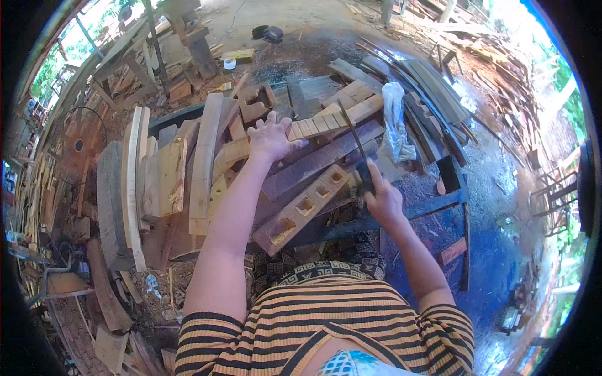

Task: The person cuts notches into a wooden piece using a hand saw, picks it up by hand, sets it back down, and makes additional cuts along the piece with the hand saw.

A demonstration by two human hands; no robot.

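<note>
A pale wooden beam [313, 125], scored across with several parallel lines, slants up to the right over other timber. My left hand [271, 139] rests on it with fingers spread, pressing from above. In my right hand [384, 199], fingers are wrapped round the dark handle of a handsaw. The long, thin saw blade [352, 130] is seen nearly edge-on and crosses the beam right of the lines. Nearer to me lies a wooden block with square holes [304, 205], beside a dark, rough beam [323, 156].
Upright boards [204, 163] stand in a row left of my left arm. A clear plastic bag [395, 119] lies right of the saw. A blue metal frame [433, 203] runs under the timber. Stacked planks [433, 88] fill the far right.
</note>
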